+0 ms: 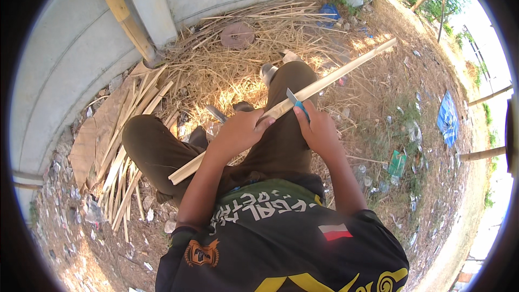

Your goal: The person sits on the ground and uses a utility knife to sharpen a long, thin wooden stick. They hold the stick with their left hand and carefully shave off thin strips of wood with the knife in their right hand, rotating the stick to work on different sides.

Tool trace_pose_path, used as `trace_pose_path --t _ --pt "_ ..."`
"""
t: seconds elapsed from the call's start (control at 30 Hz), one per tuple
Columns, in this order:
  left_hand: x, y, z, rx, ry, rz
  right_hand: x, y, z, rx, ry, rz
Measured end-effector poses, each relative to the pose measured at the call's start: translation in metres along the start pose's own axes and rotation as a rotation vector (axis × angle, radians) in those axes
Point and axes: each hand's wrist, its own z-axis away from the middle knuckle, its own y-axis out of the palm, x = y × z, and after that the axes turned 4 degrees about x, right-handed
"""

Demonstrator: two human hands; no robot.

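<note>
A long, pale split bamboo strip lies slantwise over my lap, its near end low on the left and its far end high on the right. My left hand is closed around the strip near its middle, thumb on top. In my right hand is a small knife with a blue handle, gripped in closed fingers. The blade points up and slightly left, at the strip just beyond my left hand. Whether its edge touches the strip I cannot tell.
Cut bamboo strips lie in a pile at my left, beside a brown sheet. Ahead are straw-like shavings and a flat round brown piece. A bamboo pole leans on the grey wall. Blue plastic lies right.
</note>
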Motion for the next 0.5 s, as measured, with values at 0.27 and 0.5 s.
trace_pose_path --t 0.27,0.5 --pt "-0.002 -0.005 0.012 0.012 -0.038 0.036 0.013 -0.001 -0.002 -0.003 0.045 -0.013" --pt "-0.001 -0.009 0.014 0.026 -0.06 0.017 0.013 0.002 -0.001 -0.033 0.049 -0.019"
